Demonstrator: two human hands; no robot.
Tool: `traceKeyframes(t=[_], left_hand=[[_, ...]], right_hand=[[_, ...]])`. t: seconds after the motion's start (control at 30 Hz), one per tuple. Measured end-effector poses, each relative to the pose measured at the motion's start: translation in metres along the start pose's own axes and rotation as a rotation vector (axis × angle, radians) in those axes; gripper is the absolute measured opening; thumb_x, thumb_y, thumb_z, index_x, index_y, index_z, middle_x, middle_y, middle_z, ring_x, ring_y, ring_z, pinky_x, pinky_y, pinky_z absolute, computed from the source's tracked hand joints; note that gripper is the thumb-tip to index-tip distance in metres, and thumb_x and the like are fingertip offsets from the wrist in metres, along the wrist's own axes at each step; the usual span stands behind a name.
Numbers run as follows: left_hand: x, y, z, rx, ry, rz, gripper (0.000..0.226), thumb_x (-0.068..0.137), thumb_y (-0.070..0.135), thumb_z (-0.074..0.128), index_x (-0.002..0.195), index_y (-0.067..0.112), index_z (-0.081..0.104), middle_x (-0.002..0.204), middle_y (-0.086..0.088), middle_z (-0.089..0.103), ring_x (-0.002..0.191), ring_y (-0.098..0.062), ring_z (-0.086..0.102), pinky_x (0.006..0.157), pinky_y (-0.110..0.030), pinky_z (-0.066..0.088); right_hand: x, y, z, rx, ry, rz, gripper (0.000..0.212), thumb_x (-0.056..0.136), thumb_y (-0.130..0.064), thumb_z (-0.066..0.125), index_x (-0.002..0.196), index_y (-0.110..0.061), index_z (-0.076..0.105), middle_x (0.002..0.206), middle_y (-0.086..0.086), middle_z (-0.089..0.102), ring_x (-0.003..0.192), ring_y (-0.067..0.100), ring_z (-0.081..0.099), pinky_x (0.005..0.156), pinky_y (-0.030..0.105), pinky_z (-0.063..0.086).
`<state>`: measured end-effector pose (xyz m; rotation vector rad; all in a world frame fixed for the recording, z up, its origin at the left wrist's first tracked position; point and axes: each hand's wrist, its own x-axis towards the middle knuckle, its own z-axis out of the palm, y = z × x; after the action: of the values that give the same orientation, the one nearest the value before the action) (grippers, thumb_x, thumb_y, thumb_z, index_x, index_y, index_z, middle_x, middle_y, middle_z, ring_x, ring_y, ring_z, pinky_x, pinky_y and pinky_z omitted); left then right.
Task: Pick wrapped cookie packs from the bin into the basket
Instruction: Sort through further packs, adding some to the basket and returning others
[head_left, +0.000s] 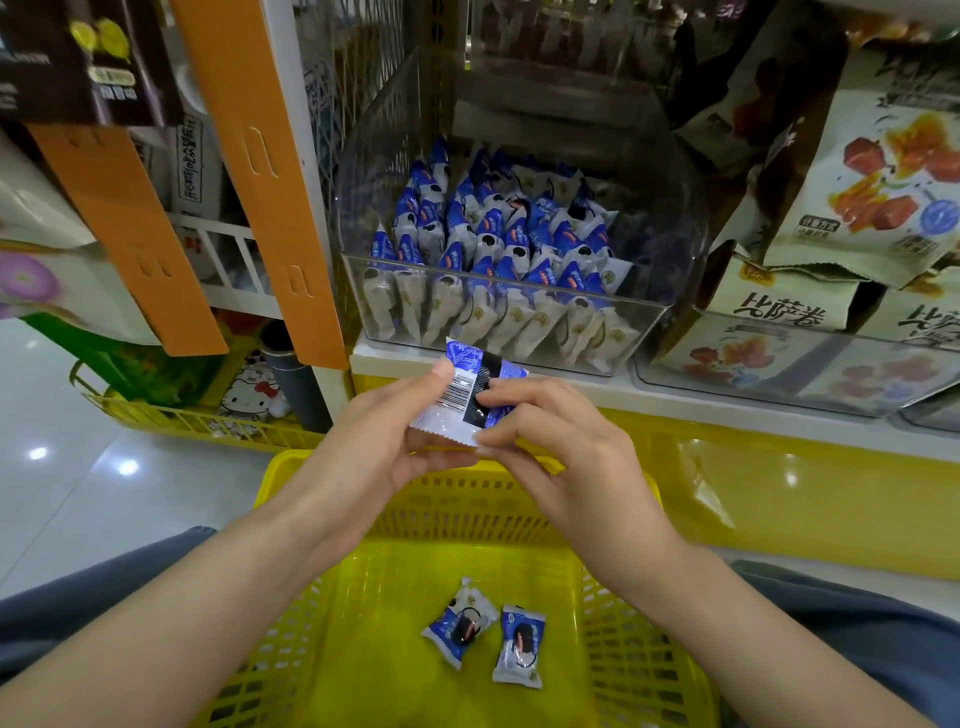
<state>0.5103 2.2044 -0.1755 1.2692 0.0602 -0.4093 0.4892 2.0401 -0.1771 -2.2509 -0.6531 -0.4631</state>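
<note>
Yellow basket (283, 470) sits directly below both hands, two wrapped cookie packs (460, 623) lying side by side on its floor. Beyond the hands, the clear bin (670, 218) is crammed with more. The left hand (379, 441) and right hand (561, 447) each pinch the held pack (467, 395) with curled fingertips, above the basket's far rim.

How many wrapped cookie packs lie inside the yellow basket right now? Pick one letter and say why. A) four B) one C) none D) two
D: one pack and a second pack lie on the floor of the yellow basket; a third pack is above it, pinched between the left hand and the right hand.
</note>
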Motion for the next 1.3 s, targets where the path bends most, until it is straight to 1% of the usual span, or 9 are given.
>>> traceKeyframes(t=[0.13,0.23,0.3,0.4,0.53,0.67,0.8,1.17,1.3], left_hand=[[0.000,-0.003,0.003,0.079,0.078,0.090,0.025,0.090,0.019,0.052,0.111,0.011,0.063,0.096,-0.004,0.073,0.084,-0.014,0.069,0.064,-0.023,0.054],[0.002,-0.003,0.002,0.126,0.137,0.132,0.024,0.093,0.015,0.048,0.113,0.018,0.061,0.097,0.002,0.073,0.084,-0.012,0.069,0.062,-0.020,0.053],[0.003,-0.004,0.001,0.154,0.132,0.142,0.023,0.094,0.015,0.047,0.112,0.022,0.060,0.096,0.004,0.073,0.085,-0.010,0.069,0.064,-0.020,0.054],[0.001,-0.005,0.006,0.207,0.040,0.138,0.023,0.094,0.015,0.048,0.111,0.021,0.061,0.093,0.005,0.073,0.079,-0.007,0.068,0.062,-0.018,0.052],[0.000,-0.012,0.010,0.540,0.161,0.317,0.029,0.088,0.014,0.056,0.115,0.024,0.053,0.102,0.011,0.061,0.084,-0.006,0.059,0.070,-0.015,0.045],[-0.005,-0.016,0.012,0.827,0.198,0.484,0.034,0.079,0.036,0.060,0.111,0.033,0.048,0.108,0.020,0.051,0.100,0.005,0.048,0.080,-0.006,0.037],[-0.006,-0.016,0.011,0.890,0.157,0.485,0.031,0.076,0.049,0.053,0.105,0.037,0.047,0.101,0.024,0.049,0.096,0.011,0.047,0.074,-0.002,0.035],[-0.002,-0.019,0.007,1.012,0.031,0.464,0.023,0.091,0.019,0.053,0.114,0.018,0.050,0.107,0.010,0.046,0.088,0.006,0.043,0.075,-0.004,0.034],[-0.005,-0.014,0.005,1.150,0.052,0.500,0.023,0.095,0.019,0.045,0.117,0.019,0.047,0.113,0.005,0.051,0.095,-0.011,0.052,0.081,-0.027,0.043]], right_hand=[[0.002,-0.001,-0.002,-0.036,-0.063,-0.014,0.015,0.081,-0.021,0.065,0.088,-0.009,0.070,0.113,0.005,0.063,0.112,0.015,0.053,0.096,0.019,0.039],[0.003,-0.005,0.000,0.015,-0.054,0.168,0.031,0.087,-0.036,0.054,0.113,-0.021,0.061,0.124,-0.008,0.053,0.121,0.002,0.043,0.101,0.011,0.030],[0.006,-0.006,-0.001,0.225,0.001,0.411,0.036,0.089,-0.038,0.048,0.124,-0.028,0.049,0.124,-0.016,0.051,0.116,-0.007,0.046,0.098,0.009,0.035],[0.010,-0.002,-0.004,0.720,-0.099,0.721,0.025,0.096,-0.029,0.043,0.112,-0.022,0.060,0.113,-0.007,0.067,0.104,0.004,0.062,0.094,0.025,0.049],[0.011,-0.006,-0.005,1.103,-0.129,0.878,0.029,0.096,-0.023,0.043,0.108,-0.006,0.064,0.103,0.007,0.072,0.091,0.019,0.069,0.074,0.027,0.056],[0.009,-0.005,-0.001,1.066,-0.057,0.880,0.027,0.096,-0.021,0.045,0.113,-0.005,0.059,0.104,0.009,0.071,0.094,0.020,0.069,0.074,0.028,0.057],[0.008,-0.006,0.002,1.025,-0.084,0.881,0.027,0.094,-0.022,0.049,0.116,-0.007,0.055,0.104,0.007,0.071,0.093,0.017,0.069,0.068,0.023,0.055],[0.005,-0.006,0.006,0.929,-0.107,0.907,0.021,0.096,-0.014,0.046,0.104,-0.005,0.063,0.097,0.011,0.072,0.086,0.019,0.070,0.066,0.021,0.056],[0.009,-0.008,0.011,0.897,-0.076,0.895,0.014,0.094,-0.012,0.049,0.102,-0.009,0.060,0.091,0.007,0.072,0.076,0.011,0.070,0.061,0.019,0.054]])
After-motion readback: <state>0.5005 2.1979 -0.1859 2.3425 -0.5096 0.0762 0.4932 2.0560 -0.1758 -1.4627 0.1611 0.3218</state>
